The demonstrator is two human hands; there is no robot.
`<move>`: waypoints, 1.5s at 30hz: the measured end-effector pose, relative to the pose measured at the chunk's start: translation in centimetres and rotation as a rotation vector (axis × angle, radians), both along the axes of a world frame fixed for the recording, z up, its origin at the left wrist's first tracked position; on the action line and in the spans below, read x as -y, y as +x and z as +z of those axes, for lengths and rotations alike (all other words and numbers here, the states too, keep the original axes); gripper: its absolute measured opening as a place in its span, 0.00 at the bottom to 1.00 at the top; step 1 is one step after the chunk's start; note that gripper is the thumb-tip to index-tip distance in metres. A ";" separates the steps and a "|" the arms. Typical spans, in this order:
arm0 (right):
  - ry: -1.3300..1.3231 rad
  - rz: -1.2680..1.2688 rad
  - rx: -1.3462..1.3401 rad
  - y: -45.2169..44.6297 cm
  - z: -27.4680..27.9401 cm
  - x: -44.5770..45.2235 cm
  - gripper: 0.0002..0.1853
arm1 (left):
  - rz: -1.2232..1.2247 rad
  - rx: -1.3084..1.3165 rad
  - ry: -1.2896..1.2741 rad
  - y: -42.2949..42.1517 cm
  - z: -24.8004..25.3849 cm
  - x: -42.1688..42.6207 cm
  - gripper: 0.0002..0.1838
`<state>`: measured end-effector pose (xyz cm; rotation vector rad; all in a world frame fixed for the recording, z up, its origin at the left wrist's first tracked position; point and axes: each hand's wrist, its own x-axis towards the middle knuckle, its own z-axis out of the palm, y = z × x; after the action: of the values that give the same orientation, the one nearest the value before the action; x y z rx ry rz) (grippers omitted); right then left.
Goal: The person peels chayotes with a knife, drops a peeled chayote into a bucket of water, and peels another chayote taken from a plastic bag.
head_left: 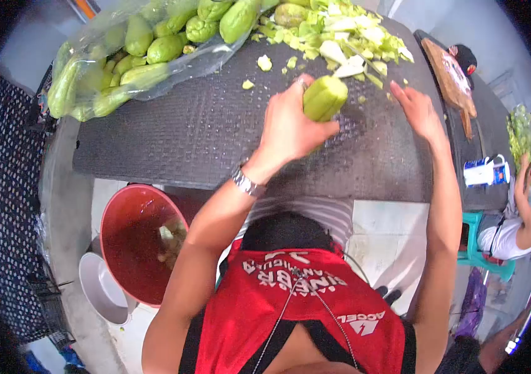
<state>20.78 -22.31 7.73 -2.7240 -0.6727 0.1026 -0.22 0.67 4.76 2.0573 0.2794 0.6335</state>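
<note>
My left hand (pixel 290 121) is wrapped round a peeled-looking, pale green vegetable (pixel 325 98), its cut end facing up and away from me. To the right, my right hand (pixel 416 111) is raised over the dark table, its fingers partly bent round a knife whose handle is hidden. The thin blade (pixel 371 67) is blurred and points toward a pile of chopped pale green pieces (pixel 365 31) at the table's far side. A few loose bits lie between that pile and a clear plastic bag (pixel 184 65) of whole green vegetables (pixel 167 48).
Below the textured table (pixel 172 134) stand a red bucket (pixel 129 240) with scraps and a pale basin (pixel 99 293). At the right are a wooden board (pixel 449 75), a white-and-blue container (pixel 486 172), and another person (pixel 514 234) on a teal stool, handling leafy greens (pixel 519 134).
</note>
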 end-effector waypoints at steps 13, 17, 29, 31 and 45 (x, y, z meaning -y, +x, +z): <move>1.065 0.095 -1.142 -11.9 -4.3 -4.8 0.44 | -0.246 0.683 -1.223 1.5 -1.0 -0.9 0.33; 1.474 0.092 -1.260 -11.0 -5.3 -7.3 0.37 | -0.456 0.575 -1.403 -0.8 0.1 0.9 0.48; 0.778 0.216 -0.386 -9.5 -2.1 -8.3 0.30 | -0.495 -0.007 -1.092 -1.7 -1.7 0.1 0.36; 0.675 0.318 -0.130 -8.5 -1.8 -8.4 0.30 | -0.472 0.019 -0.997 -0.7 -1.0 -1.0 0.37; 0.309 0.592 0.254 -5.2 -1.8 -10.0 0.33 | -0.313 -0.056 -0.266 4.4 -2.8 -7.4 0.40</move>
<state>15.58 -12.32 5.98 -2.1861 -1.4209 -0.1964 4.19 8.08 1.94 1.8130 0.0651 0.3283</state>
